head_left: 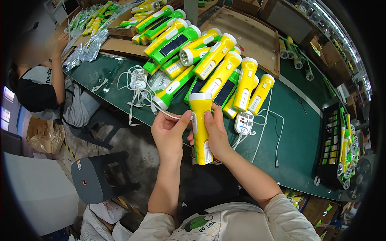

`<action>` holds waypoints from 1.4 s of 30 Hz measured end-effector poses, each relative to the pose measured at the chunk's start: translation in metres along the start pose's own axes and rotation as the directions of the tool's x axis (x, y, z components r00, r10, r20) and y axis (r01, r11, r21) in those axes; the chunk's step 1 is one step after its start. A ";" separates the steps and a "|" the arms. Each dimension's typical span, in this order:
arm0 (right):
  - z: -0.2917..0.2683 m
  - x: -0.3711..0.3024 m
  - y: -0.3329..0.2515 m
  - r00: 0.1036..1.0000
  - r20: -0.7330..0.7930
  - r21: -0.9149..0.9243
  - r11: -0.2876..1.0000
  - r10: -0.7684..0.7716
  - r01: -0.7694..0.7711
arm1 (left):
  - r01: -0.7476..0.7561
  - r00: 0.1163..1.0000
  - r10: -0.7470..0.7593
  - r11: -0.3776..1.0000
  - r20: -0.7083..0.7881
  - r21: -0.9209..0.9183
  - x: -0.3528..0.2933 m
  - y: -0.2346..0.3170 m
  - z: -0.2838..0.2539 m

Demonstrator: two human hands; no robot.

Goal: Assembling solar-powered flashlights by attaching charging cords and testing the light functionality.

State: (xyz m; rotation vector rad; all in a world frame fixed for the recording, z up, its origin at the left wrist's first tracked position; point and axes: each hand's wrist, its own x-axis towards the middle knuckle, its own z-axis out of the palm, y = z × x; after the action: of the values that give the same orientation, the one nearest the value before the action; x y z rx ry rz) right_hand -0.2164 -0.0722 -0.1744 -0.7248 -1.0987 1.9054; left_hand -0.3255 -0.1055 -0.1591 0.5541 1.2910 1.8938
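Observation:
Upright in front of me is a yellow flashlight (pixel 200 120) with a white head ring. My right hand (pixel 217 134) is wrapped round its right side. The fingers of my left hand (pixel 168 132) pinch the end of a white cable (pixel 171 115) against the flashlight's left side; the plug itself is hidden by my thumb. Just beyond lies a heap of yellow and green flashlights (pixel 219 56), some with a dark solar panel (pixel 173 45). White multi-port chargers with tangled cables sit on either side, one left (pixel 138 79) and one right (pixel 243 123).
The green table (pixel 293 132) carries a shallow brown tray (pixel 261 28) at the back and a black crate (pixel 327 148) of flashlights at right. A co-worker (pixel 40 86) sits at left. A grey stool (pixel 92 176) stands on the floor.

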 end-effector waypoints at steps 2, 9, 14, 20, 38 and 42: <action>0.001 0.000 0.000 0.999 0.004 -0.053 0.998 0.033 -0.033 | 0.028 0.999 -0.028 1.000 0.027 0.005 0.002 0.003 -0.003; -0.001 0.000 0.001 0.998 0.026 -0.051 0.997 0.058 -0.057 | 0.066 0.994 -0.065 0.998 0.083 -0.007 0.006 -0.007 -0.012; 0.001 0.005 0.006 0.999 0.032 0.001 0.999 0.043 -0.043 | 0.048 0.997 -0.048 0.999 0.063 0.014 0.007 -0.008 -0.009; 0.003 0.007 0.009 0.989 -0.023 0.203 0.969 0.146 -0.138 | 0.055 0.994 -0.046 0.994 -0.094 0.093 -0.001 -0.009 -0.003; -0.003 0.003 0.015 0.992 0.052 0.244 0.962 0.115 -0.124 | 0.004 0.999 -0.002 0.998 -0.039 0.064 -0.007 -0.007 -0.008; 0.011 -0.001 0.015 0.999 -0.026 0.146 0.989 -0.031 0.034 | -0.067 0.983 0.065 0.998 -0.173 -0.003 0.000 -0.016 -0.019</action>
State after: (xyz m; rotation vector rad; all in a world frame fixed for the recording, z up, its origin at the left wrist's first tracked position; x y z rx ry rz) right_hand -0.2296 -0.0823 -0.1831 -0.6419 -0.9391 1.9223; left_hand -0.3332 -0.1137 -0.1808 0.4401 1.3884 2.0387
